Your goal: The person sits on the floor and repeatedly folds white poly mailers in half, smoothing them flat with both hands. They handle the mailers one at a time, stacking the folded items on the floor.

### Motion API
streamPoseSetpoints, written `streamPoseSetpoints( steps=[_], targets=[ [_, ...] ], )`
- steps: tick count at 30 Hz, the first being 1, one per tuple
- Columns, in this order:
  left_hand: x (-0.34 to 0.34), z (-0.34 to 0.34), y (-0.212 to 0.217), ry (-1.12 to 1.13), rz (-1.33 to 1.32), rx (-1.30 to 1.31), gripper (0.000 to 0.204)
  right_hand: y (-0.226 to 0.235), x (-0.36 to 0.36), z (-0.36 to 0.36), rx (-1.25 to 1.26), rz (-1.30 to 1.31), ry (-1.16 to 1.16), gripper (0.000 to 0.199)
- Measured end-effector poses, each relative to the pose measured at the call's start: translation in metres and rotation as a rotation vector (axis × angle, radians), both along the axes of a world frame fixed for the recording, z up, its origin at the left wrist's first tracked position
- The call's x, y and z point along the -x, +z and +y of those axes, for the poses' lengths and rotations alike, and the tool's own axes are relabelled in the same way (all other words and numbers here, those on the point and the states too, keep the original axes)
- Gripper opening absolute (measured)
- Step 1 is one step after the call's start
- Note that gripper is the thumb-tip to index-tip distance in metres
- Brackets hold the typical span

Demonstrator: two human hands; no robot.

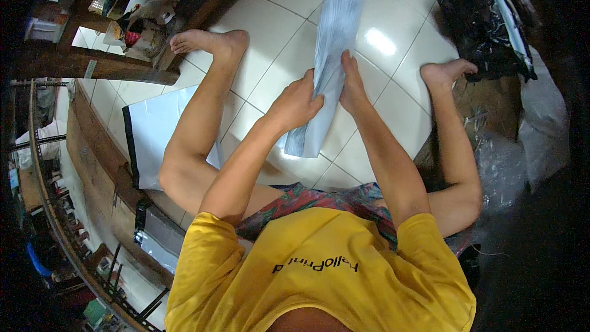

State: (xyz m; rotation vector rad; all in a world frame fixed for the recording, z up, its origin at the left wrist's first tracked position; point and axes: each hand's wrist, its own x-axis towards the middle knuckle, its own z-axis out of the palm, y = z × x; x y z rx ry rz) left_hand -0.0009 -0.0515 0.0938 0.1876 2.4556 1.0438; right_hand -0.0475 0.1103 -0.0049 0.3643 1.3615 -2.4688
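Observation:
Between my spread legs, above the tiled floor, I hold a long, thick bundle of thin bluish-white sheets (335, 43). Its many edges show as fine layers, and whether it is paper or plastic I cannot tell. My left hand (298, 104) is wrapped round the bundle's left edge, low down, with the thumb over its top face. My right hand (353, 86) grips the right edge a little farther up, its thumb pointing away from me. Some fingers of both hands are hidden by the bundle. The bundle is tilted slightly to the right at its far end.
A white sheet with a black edge (157, 135) lies by my left leg. Wooden shelving (92, 64) stands at the far left. Black plastic wrapping (485, 24) lies at the far right, with clear plastic (501, 160) by my right leg. White tiles (270, 31) cover the floor.

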Motion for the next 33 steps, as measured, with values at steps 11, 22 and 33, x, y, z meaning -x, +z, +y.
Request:
streamPoseSetpoints(
  steps=[11,22,33],
  targets=[
    [-0.014,0.045,-0.036,-0.002,0.037,0.222,0.058,-0.019,-0.023,0.015,-0.250,-0.103,-0.025,0.097],
    [-0.018,0.054,-0.051,-0.026,0.066,0.214,0.068,0.017,-0.046,0.010,-0.330,-0.109,0.004,0.089],
    [-0.028,0.078,-0.056,-0.200,0.252,0.435,0.067,-0.041,-0.051,0.078,-0.552,-0.247,-0.022,0.051]
  ],
)
